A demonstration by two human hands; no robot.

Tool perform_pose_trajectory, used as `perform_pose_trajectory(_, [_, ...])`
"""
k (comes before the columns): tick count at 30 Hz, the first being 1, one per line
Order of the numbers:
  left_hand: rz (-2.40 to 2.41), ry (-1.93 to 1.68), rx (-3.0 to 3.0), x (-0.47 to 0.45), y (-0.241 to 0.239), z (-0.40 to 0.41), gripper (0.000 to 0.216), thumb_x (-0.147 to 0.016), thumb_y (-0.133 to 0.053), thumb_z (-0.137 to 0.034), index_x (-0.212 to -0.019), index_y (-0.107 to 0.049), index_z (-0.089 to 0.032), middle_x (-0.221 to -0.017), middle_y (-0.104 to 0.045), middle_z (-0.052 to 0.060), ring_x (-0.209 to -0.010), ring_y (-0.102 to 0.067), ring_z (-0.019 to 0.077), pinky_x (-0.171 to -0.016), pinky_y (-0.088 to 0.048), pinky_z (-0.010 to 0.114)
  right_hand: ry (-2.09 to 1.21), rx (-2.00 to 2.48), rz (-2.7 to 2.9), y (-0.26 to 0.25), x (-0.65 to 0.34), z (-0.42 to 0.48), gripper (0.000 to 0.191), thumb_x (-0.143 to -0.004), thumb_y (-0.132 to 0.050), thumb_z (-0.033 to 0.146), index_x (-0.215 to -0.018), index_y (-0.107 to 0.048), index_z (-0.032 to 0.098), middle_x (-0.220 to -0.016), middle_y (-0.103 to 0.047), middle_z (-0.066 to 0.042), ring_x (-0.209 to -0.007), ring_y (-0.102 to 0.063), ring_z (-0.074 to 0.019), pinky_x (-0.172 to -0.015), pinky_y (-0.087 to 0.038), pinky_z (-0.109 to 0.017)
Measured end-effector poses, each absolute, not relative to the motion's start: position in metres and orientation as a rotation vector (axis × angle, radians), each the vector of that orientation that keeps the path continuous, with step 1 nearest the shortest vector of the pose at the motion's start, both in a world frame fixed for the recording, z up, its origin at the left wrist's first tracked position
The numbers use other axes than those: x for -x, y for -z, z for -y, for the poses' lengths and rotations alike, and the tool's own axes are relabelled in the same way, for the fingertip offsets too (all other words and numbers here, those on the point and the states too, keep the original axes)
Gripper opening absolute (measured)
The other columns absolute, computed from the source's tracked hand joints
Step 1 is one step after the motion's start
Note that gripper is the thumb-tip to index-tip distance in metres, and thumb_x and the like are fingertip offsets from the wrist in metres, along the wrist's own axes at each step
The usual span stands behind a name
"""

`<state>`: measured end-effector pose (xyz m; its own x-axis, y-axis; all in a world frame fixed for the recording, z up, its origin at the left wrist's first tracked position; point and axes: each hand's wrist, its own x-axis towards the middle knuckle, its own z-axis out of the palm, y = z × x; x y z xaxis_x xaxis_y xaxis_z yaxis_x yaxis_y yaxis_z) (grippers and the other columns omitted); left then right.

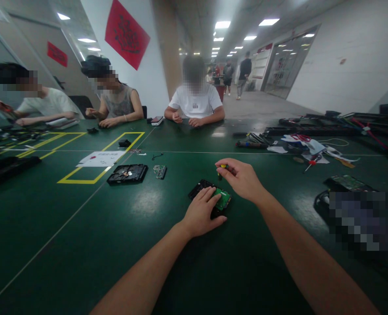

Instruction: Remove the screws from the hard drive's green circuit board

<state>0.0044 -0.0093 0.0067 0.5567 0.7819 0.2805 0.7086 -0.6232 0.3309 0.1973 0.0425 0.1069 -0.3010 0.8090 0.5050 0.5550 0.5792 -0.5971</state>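
Observation:
A hard drive [198,187] with a green circuit board [223,199] showing on its upper face lies on the table in front of me. Across its left part rests my left hand [202,211], fingers stretched over the drive and board, thumb spread off to the side. My right hand [238,177] is closed in a pinch around a small screwdriver [223,166] with a yellow handle. The tool points down just above the drive's far right edge; whether its tip touches anything cannot be made out.
Left of the drive lie a small circuit board [160,172], a black drive casing [127,174] and a white paper [100,159]. Cables and tools, including a red screwdriver [312,162], lie at the right. A person in a white shirt [195,103] sits opposite; two others sit left.

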Motion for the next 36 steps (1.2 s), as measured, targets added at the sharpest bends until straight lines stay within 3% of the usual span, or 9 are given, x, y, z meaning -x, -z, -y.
perform_pose_trajectory(3, [-1.264,-0.614,-2.613,-0.004,-0.007,0.01,0.077,-0.088,-0.068,-0.062,-0.15,-0.05,-0.019,-0.163,-0.041,0.013,-0.152,-0.035,0.0337,-0.127,-0.027,0.051,-0.4,1.059,2.038,-0.111,-0.201,-0.041,0.028,-0.101,-0.053,0.028,-0.123,-0.071,0.027,-0.125,-0.074,-0.005,-0.103,-0.071,-0.0217,-0.083,-0.055,-0.035])
perform_pose_trajectory(5, [-1.268,-0.614,-2.614,-0.004,-0.007,0.01,0.077,-0.088,-0.068,-0.062,-0.15,-0.05,-0.019,-0.163,-0.041,0.014,-0.152,-0.035,0.0334,-0.127,-0.027,0.05,-0.411,1.041,2.081,-0.113,-0.203,-0.041,0.031,-0.102,-0.051,0.025,-0.126,-0.07,0.027,-0.126,-0.073,-0.005,-0.104,-0.071,-0.0211,-0.087,-0.054,-0.036])
perform_pose_trajectory(11, [-1.262,-0.601,-2.618,-0.004,-0.008,0.01,0.077,-0.089,-0.066,-0.063,-0.151,-0.049,-0.02,-0.164,-0.039,0.013,-0.153,-0.034,0.0334,-0.127,-0.027,0.051,-0.111,1.189,2.023,-0.107,-0.198,-0.043,0.023,-0.096,-0.064,0.043,-0.103,-0.069,0.022,-0.096,-0.073,-0.007,-0.077,-0.064,-0.0204,-0.07,-0.048,-0.033])
perform_pose_trajectory(16, [-1.26,-0.599,-2.616,-0.003,-0.008,0.01,0.077,-0.089,-0.067,-0.063,-0.151,-0.049,-0.021,-0.164,-0.039,0.012,-0.153,-0.034,0.0336,-0.127,-0.026,0.052,0.1,1.28,1.966,-0.101,-0.191,-0.042,0.028,-0.095,-0.065,0.048,-0.093,-0.065,0.02,-0.091,-0.068,-0.008,-0.074,-0.06,-0.0212,-0.07,-0.044,-0.034])
perform_pose_trajectory(20, [-1.242,-0.603,-2.62,-0.002,-0.008,0.01,0.077,-0.09,-0.066,-0.064,-0.15,-0.05,-0.02,-0.164,-0.04,0.013,-0.153,-0.035,0.0334,-0.127,-0.026,0.051,-0.039,1.228,1.927,-0.101,-0.192,-0.042,0.019,-0.095,-0.064,0.034,-0.109,-0.067,0.021,-0.099,-0.072,-0.008,-0.075,-0.063,-0.0203,-0.072,-0.047,-0.034])
perform_pose_trajectory(29, [-1.241,-0.608,-2.621,-0.002,-0.009,0.01,0.076,-0.09,-0.066,-0.063,-0.15,-0.05,-0.02,-0.164,-0.04,0.014,-0.153,-0.034,0.0328,-0.128,-0.025,0.051,-0.491,1.06,1.98,-0.103,-0.194,-0.041,0.035,-0.101,-0.05,0.03,-0.133,-0.064,0.027,-0.116,-0.073,-0.006,-0.072,-0.069,-0.0168,-0.071,-0.057,-0.036])
perform_pose_trajectory(36, [-1.251,-0.589,-2.601,-0.002,-0.01,0.011,0.078,-0.089,-0.066,-0.064,-0.152,-0.048,-0.021,-0.166,-0.037,0.012,-0.154,-0.033,0.0333,-0.127,-0.025,0.052,-0.099,1.199,1.969,-0.104,-0.197,-0.045,0.024,-0.092,-0.07,0.038,-0.109,-0.072,0.022,-0.103,-0.073,-0.009,-0.08,-0.067,-0.0222,-0.075,-0.053,-0.038])
